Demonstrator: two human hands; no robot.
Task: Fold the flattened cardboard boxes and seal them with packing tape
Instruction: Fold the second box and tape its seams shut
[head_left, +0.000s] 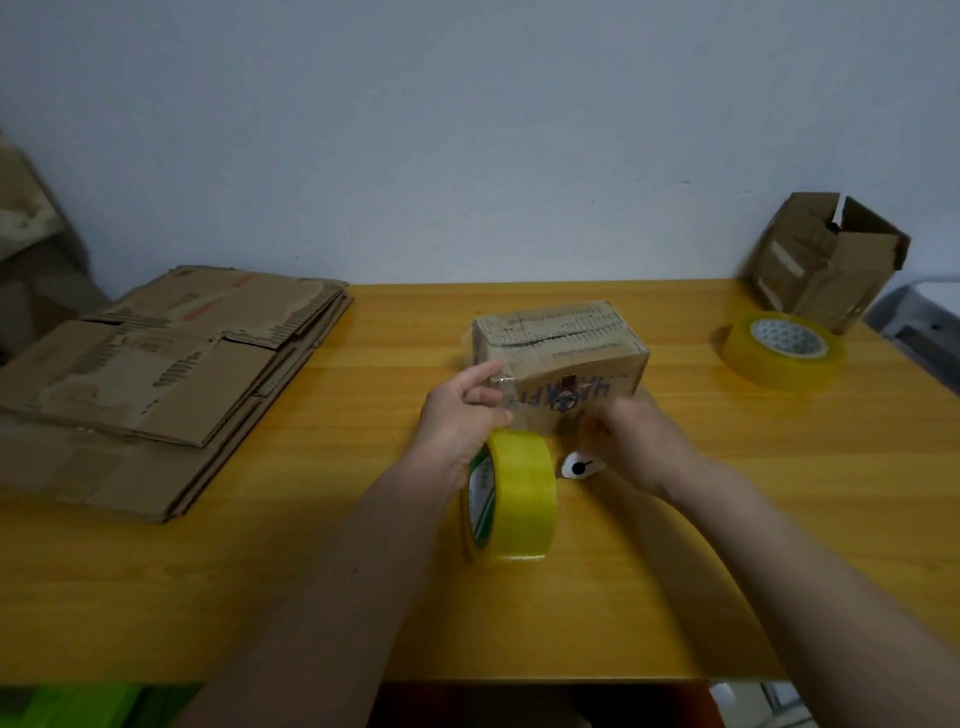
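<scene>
while the small box (561, 345) sits mid-bench just beyond both hands, long axis left-right, the tape roll (511, 501) is gripped by the left hand (460, 415); right hand (631, 434) is blurred, grip can't be told

The bench (260, 597) is yellow wood-grain with a smooth, slightly shiny top. The box (563, 343) is matt brown cardboard, worn and scuffed, its top skin torn, with glossy clear tape across its near face. The flat boxes (156, 374) are the same dull cardboard, torn down to the ribbing in patches. The roll (511, 501) is glossy yellowish plastic tape; so is the far roll (782, 351). The wall (467, 130) is matt paint.
</scene>
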